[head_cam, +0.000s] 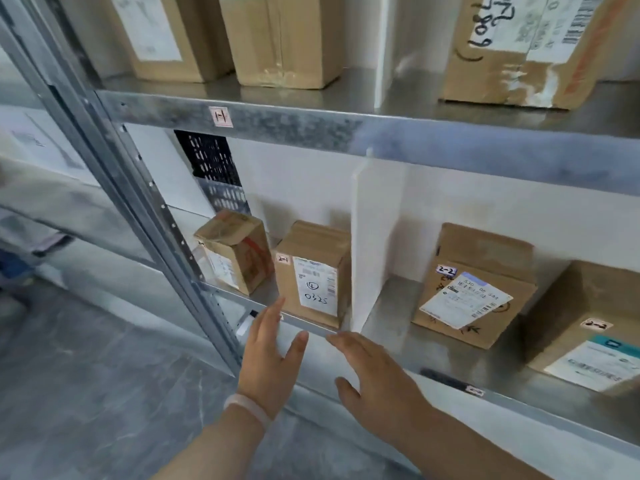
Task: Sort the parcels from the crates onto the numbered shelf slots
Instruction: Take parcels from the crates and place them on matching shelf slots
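A small brown parcel (pixel 313 275) tagged 2-1, with a white label, stands upright on the lower metal shelf (pixel 388 327) just left of a white divider (pixel 372 244). My left hand (pixel 268 355) hovers in front of it with straight fingers, holding nothing. My right hand (pixel 377 372) is spread flat just below the shelf's front edge, also holding nothing. A second small parcel (pixel 235 251) leans to the left of the first. Right of the divider lie a parcel tagged 2-2 (pixel 474 289) and another 2-2 parcel (pixel 588 330).
The upper shelf (pixel 311 126) carries a slot tag 1-1 (pixel 220 116) and several large boxes (pixel 280 39). A steel upright (pixel 149 199) stands at the left. A black-and-grey crate (pixel 216 171) stands behind the lower slot. Grey floor lies below left.
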The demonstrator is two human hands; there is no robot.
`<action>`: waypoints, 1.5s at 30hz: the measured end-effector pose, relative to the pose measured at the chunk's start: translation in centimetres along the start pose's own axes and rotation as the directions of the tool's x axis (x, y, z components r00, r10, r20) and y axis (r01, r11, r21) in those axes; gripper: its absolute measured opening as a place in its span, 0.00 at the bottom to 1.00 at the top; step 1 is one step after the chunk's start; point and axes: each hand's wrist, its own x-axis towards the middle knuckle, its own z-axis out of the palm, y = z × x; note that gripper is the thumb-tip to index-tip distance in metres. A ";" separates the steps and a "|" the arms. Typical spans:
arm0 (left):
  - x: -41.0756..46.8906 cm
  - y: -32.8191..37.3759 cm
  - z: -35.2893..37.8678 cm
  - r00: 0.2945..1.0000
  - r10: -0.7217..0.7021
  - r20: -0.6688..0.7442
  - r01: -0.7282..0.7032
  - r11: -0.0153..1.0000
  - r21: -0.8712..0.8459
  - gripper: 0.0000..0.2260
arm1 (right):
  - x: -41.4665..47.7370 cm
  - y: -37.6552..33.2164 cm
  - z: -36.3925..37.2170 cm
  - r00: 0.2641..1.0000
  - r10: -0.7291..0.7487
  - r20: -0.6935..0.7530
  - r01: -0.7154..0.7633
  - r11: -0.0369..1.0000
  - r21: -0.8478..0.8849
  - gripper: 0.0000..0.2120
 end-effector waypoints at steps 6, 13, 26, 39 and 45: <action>4.5 -3.7 -2.9 0.980 0.059 0.189 -0.054 0.998 -0.029 0.34 | 3.2 -3.8 4.1 0.955 0.281 -0.092 -0.271 0.956 0.109 0.36; 8.6 -4.9 -3.0 0.916 0.130 0.380 -0.107 0.991 -0.080 0.34 | 5.9 -4.8 5.3 0.860 0.499 -0.110 -0.475 0.860 0.187 0.38; 14.0 -3.4 1.0 0.834 0.194 0.517 -0.121 0.978 -0.172 0.38 | 11.1 -3.1 5.9 0.743 0.649 -0.163 -0.605 0.755 0.253 0.43; 13.8 -4.5 -3.0 0.835 0.272 0.479 -0.212 0.961 -0.176 0.33 | 11.7 -5.5 7.1 0.726 0.680 -0.104 -0.613 0.709 0.349 0.38; 13.0 -7.6 -9.5 0.899 0.321 0.298 -0.289 0.946 -0.148 0.26 | 13.4 -9.2 8.8 0.921 0.381 -0.085 -0.363 0.915 0.176 0.32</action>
